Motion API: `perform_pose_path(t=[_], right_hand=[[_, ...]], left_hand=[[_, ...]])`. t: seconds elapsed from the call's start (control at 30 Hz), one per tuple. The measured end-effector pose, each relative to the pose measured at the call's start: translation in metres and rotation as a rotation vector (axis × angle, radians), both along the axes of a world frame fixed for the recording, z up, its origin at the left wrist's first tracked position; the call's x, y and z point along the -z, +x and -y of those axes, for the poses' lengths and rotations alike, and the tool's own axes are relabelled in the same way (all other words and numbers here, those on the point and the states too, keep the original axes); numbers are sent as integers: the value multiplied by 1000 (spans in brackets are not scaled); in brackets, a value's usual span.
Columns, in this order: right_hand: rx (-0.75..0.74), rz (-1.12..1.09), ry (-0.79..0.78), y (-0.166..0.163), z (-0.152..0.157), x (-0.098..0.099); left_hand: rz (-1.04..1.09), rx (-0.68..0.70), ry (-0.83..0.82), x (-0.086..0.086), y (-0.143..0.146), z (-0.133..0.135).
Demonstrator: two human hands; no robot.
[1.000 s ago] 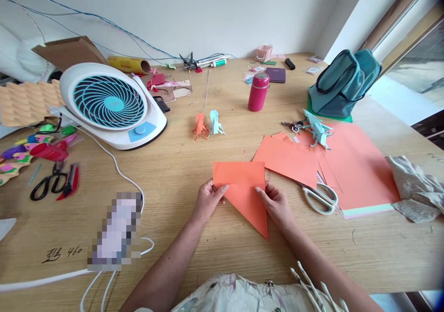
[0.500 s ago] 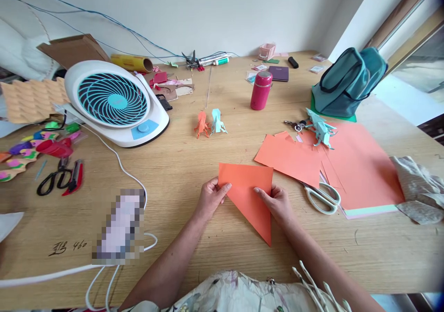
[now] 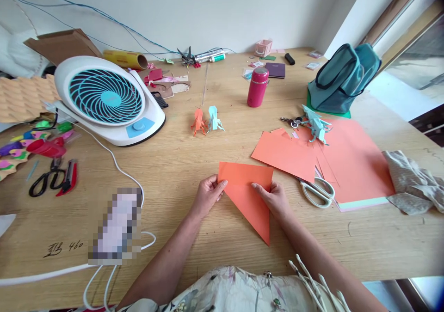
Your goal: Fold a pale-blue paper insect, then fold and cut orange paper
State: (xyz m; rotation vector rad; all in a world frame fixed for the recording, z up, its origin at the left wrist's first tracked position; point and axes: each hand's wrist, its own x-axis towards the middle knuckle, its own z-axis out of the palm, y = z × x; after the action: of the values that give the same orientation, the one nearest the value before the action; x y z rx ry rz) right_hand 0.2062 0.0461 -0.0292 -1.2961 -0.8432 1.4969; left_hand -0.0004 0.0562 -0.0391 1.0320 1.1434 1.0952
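Note:
Between my two hands is a sheet of orange paper (image 3: 248,192), folded into a triangle whose long point faces down toward me. My left hand (image 3: 208,192) pinches its upper left corner, thumb on top. At the right edge, my right hand (image 3: 272,196) grips the paper with the thumb pressed on the face and the fingers behind. Beyond the paper stand an orange origami figure (image 3: 198,122) and a light blue origami figure (image 3: 214,119). To the right lie more orange paper (image 3: 286,155) and white-handled scissors (image 3: 317,194), their blades hidden under the sheets.
A white fan (image 3: 111,99) stands at the left, near black scissors (image 3: 48,178) and a red cutter (image 3: 69,178). A pink bottle (image 3: 257,88) and a teal bag (image 3: 342,83) are farther back. A pixelated object (image 3: 116,224) and white cables lie at left front.
The view has shifted slightly, so the table things appear a little to the left. Both hands keep hold of the folded paper in nearly the same pose.

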Motion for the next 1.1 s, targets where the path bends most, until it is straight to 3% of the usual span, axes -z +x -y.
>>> perform_pose_path(t=[0.3,0.57,0.9,1.1], right_hand=[[-45,-38,50,5,-2,0],[-169,-83,96,8,-5,0],[-172,-29,121,8,-2,-1],[-160,73,233,13,-3,-19]], left_hand=[[8,-81,-43,-5,-4,1],[7,-151,-49,-7,-4,1],[1,-87,-36,-14,-2,2],[-65,-60,78,-37,-7,3]])
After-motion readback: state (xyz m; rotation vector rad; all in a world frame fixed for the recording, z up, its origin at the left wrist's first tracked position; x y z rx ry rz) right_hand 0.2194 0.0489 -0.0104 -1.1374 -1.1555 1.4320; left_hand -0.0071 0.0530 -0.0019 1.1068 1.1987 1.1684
